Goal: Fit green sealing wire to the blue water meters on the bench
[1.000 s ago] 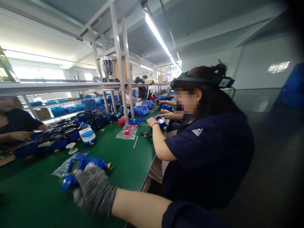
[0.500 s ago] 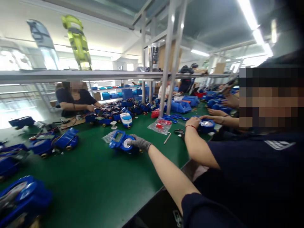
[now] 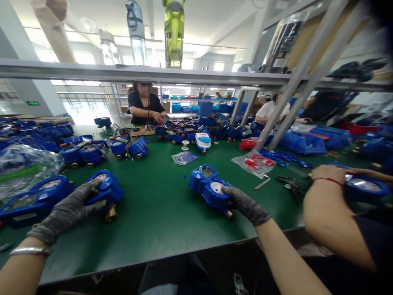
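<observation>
Both my hands wear grey knit gloves. My right hand (image 3: 244, 203) is closed on a blue water meter (image 3: 208, 189) lying near the middle of the green bench (image 3: 159, 221). My left hand (image 3: 66, 213) curls round another blue water meter (image 3: 106, 191) with a brass end, at the left. A further blue meter (image 3: 33, 200) lies just left of it.
A co-worker's arm (image 3: 331, 205) at the right holds a blue meter (image 3: 365, 187). Several blue meters (image 3: 82, 153), a white-topped meter (image 3: 203, 141), plastic bags (image 3: 254, 162) and pliers (image 3: 290, 186) crowd the bench. A person (image 3: 144, 107) works opposite, under a metal shelf (image 3: 153, 74).
The view has swung left from the co-worker to the bench. My right hand drew its meter nearer the front edge. My left hand has come into view on a second meter.
</observation>
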### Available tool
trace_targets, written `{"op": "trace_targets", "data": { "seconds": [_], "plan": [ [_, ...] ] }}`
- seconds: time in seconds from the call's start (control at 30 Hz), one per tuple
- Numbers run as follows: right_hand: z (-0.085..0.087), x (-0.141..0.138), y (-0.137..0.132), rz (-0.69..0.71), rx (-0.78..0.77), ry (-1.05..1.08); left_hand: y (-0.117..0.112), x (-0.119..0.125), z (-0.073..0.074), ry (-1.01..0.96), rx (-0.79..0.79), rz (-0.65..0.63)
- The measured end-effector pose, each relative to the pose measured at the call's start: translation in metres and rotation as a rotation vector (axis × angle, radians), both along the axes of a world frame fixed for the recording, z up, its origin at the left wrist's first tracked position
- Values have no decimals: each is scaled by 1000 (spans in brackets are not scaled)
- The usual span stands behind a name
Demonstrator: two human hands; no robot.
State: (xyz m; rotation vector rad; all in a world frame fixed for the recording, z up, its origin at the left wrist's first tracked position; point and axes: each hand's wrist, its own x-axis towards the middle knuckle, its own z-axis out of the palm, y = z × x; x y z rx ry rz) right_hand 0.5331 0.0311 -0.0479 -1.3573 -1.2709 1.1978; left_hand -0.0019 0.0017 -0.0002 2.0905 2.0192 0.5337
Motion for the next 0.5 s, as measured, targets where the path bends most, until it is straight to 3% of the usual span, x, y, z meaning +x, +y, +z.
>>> {"op": "trace_targets", "data": {
  "seconds": [0.1, 0.2, 0.33, 0.5],
  "plan": [
    [0, 0, -9, 176, -148, 211, 11, 3, 5, 43, -34, -133],
    [-1, -15, -10, 331, -207, 387, 22, 12, 9, 98, -18, -186],
    [-3, -53, -8, 456, -257, 445, 23, 20, 4, 159, 91, -173],
    [-2, -84, -21, 518, -242, 396, 18, 8, -11, 200, 234, -118]
  ]
}}
